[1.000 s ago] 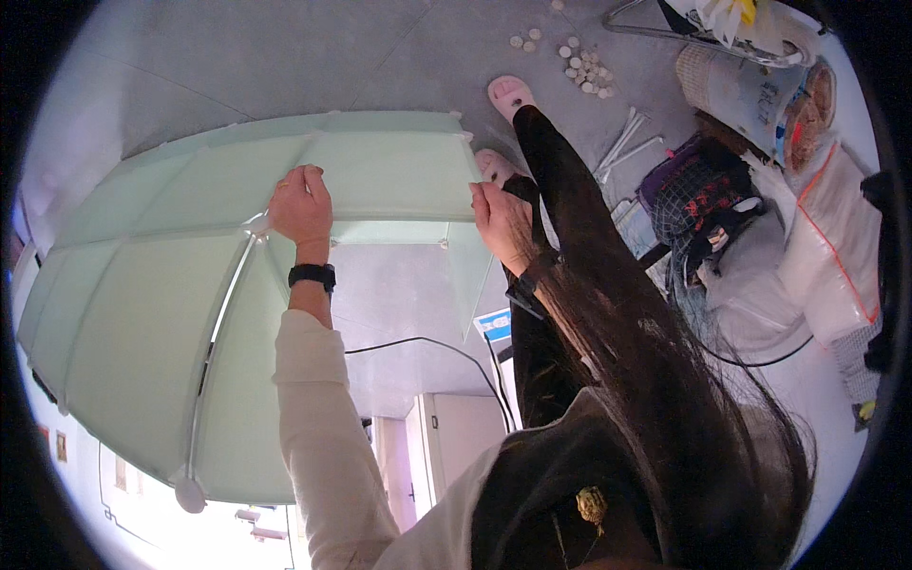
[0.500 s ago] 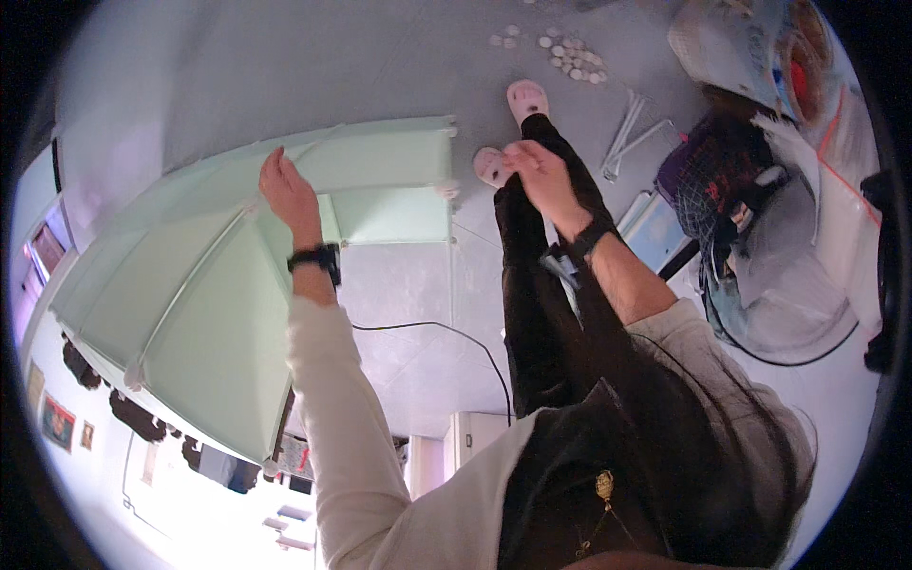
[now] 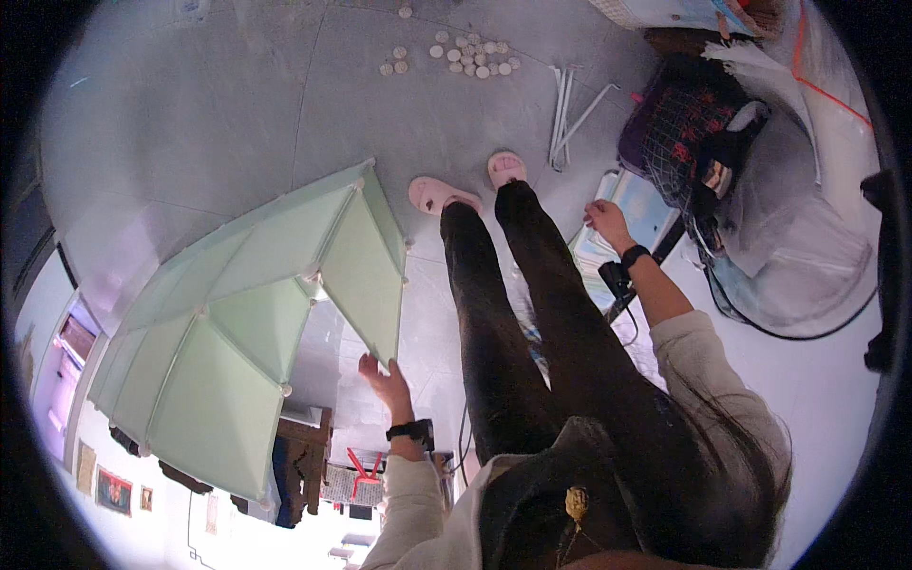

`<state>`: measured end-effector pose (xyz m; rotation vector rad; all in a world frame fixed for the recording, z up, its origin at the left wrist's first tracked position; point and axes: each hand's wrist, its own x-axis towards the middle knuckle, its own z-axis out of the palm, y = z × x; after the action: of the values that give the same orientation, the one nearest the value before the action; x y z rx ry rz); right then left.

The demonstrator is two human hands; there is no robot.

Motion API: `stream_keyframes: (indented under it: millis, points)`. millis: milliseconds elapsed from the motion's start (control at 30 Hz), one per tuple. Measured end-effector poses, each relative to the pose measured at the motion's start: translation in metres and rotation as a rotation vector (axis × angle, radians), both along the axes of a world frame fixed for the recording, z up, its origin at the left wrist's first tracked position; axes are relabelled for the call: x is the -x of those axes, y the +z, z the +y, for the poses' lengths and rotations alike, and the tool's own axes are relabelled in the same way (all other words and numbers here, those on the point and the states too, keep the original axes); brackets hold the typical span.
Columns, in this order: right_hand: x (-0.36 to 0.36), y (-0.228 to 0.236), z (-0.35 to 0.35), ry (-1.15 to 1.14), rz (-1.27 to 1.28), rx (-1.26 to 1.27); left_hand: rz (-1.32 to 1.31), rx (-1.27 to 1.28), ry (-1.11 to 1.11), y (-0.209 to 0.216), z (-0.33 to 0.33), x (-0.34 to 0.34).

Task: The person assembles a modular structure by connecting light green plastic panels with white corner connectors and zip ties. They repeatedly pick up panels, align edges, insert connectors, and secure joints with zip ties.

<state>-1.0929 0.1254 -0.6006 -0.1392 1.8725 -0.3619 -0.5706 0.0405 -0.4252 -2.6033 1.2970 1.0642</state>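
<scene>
A pale green panelled rack (image 3: 214, 408) with white corner connectors stands at my left, with several open compartments. At the lower corner of its end panel (image 3: 366, 271), my left hand (image 3: 388, 388) has its thumb and fingers at the edge. The hand hides that corner. My right hand (image 3: 610, 224) is out to the right with loosely curled fingers and nothing visible in it. Below it is a flat blue and white package (image 3: 638, 209). A black device (image 3: 615, 275) with a cable shows beside my right forearm. Both wrists wear black bands.
Several round whitish pieces (image 3: 465, 55) lie scattered on the grey floor. White rods (image 3: 562, 119) rest near my pink slippers (image 3: 446, 195). A dark patterned bag (image 3: 679, 123) and clear plastic wrapping (image 3: 788, 228) crowd the right side. Furniture stands behind the rack.
My left hand has come down from over the rack to its end panel's corner. My right hand has moved out to the right, away from my legs. The view and the rack's angle have shifted.
</scene>
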Motion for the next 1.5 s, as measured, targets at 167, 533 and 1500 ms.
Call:
stream_keyframes:
  millis: [167, 533, 1500]
  points:
    - [0.015, -0.083, 0.000, 0.091, 0.122, 0.158, 0.025, -0.225, 0.076, -0.015, 0.017, -0.036]
    - [0.029, -0.303, -0.231, 0.539, 0.713, 0.378, 0.156, -0.205, 0.548, -0.041, 0.082, -0.065]
    - [-0.245, 0.142, -0.149, 0.578, -0.399, 0.450, 0.212, 0.047, 0.399, -0.035, 0.105, -0.078]
